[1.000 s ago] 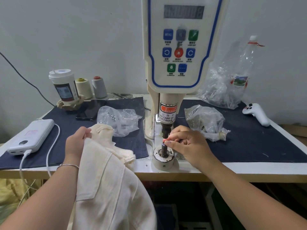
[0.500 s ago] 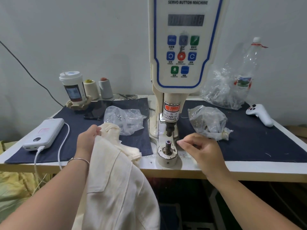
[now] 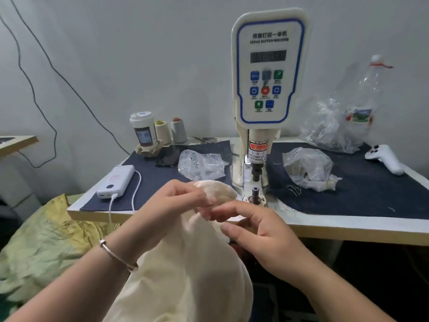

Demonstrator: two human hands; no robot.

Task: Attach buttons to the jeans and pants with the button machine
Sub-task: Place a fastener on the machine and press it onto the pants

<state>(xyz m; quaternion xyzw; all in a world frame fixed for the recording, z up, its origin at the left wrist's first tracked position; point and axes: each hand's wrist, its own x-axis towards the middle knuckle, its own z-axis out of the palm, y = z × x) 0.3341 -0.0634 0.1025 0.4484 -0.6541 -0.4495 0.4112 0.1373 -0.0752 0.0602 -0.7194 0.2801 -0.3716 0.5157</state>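
Lying crumpled far left of the button machine, below the table's edge, is a heap of yellow-green cloth. Left of the machine on the table's dark mat rests a white power bank with a white cable plugged in. Behind it, further from the person and still left of the machine, stand a lidded cup and two thread cones. A clear plastic bag lies just left of the machine's column.

The left hand, with a bangle on its wrist, is left of the machine's lower die post; its fingers are curled and pinch the bunched top of the cream pants. These pants hang from the table's front edge down toward the person, their top fold just left of the die post. The right hand is in front of the machine, its fingers loosely curled with the tips touching the same fold; whether they pinch it I cannot tell.

Right of the machine lie a knotted plastic bag, a larger crumpled bag with a clear bottle against the wall, and a white controller.
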